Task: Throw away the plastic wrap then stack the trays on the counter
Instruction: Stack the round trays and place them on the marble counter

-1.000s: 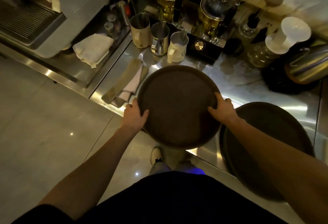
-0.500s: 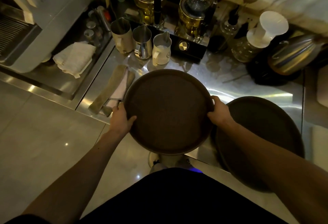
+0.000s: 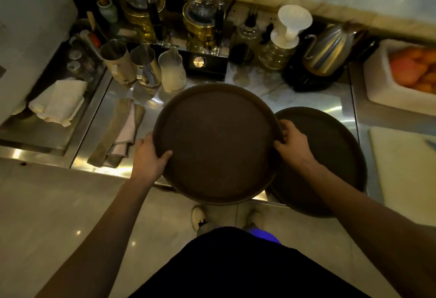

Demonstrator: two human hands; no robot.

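Held tray: round, brown, gripped at both rims, above the counter front edge, its near part hanging out over the floor. Left hand clamps the rim at 9 o'clock, thumb curled over onto the tray face, fingers hidden under it. Right hand clamps the rim at 3 o'clock, fingers wrapped over the edge. Both closed on the tray.

Change vs a second ago: the tray has shifted right relative to the second tray. Its 3 o'clock rim now overlaps the second tray's left edge, where before a strip of counter showed between them. Cannot tell if the rims touch or the held one is above.

Second tray lies flat on the counter at 3 o'clock of the held one, its near edge overhanging the counter front.

Judgement: stacking step under way; no plastic wrap visible, so that part looks done. Next: carry further right, centre over the second tray, lower.

Outward: folded cloth at 9 o'clock, three pitchers at 11 o'clock, kettle at 1 o'clock. All clear of the path.
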